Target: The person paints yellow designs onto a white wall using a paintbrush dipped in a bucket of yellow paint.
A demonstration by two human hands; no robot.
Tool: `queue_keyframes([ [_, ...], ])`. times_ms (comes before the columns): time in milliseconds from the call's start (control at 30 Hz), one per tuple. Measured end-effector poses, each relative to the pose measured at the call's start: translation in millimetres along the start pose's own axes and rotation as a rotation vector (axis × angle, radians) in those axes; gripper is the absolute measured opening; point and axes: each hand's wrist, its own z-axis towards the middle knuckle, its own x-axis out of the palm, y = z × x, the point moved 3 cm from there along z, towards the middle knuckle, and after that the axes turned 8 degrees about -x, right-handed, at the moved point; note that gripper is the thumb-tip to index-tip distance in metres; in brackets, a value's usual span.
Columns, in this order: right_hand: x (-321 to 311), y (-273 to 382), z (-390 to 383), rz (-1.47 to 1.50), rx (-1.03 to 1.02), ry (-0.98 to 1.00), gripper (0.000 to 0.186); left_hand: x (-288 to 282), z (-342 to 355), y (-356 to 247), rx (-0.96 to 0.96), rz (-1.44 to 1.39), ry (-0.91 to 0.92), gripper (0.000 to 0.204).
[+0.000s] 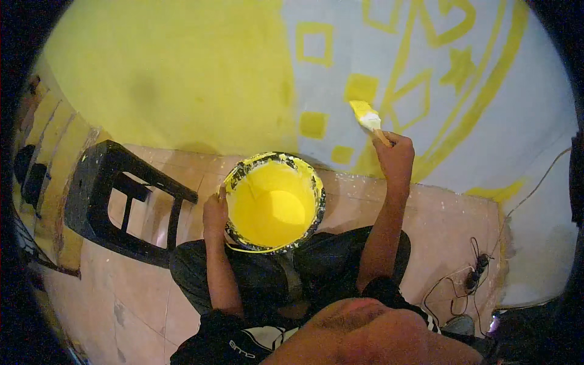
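My right hand [396, 157] is closed round the wooden handle of a paintbrush [369, 117]. Yellow paint coats the bristles, which are at or close to a yellow painted square [362, 88] on the wall; contact is hard to judge. With my left hand [215, 213] I grip the left rim of a black bucket [320, 210] in front of my lap. Yellow paint [280, 204] lies inside it, and splashes cover its rim. The wall [340, 36] is solid yellow on the left and pale with yellow squares, a star and curved bands on the right.
A black plastic stool [91, 201] lies on its side at the left, near steps [48, 128] along that edge. Cables with a dark plug or socket [477, 274] trail across the tiled floor [140, 304] at the right. The wall's base runs just beyond the bucket.
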Motion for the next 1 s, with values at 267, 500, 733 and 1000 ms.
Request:
queue_keyframes([
  [267,-8,6,-3,-0.096,0.113,-0.038,0.030,0,-1,-1,-0.054,0.033,0.022,0.067],
  [500,4,2,0,0.175,0.030,0.096,0.025,14,9,17,0.069,0.003,-0.031,0.067],
  [733,25,-12,7,0.513,0.238,0.166,0.020,16,10,24,0.075,0.001,-0.090,0.067],
  [1000,18,-20,9,0.569,0.328,0.118,0.019,4,-1,6,0.065,-0.049,-0.049,0.067],
])
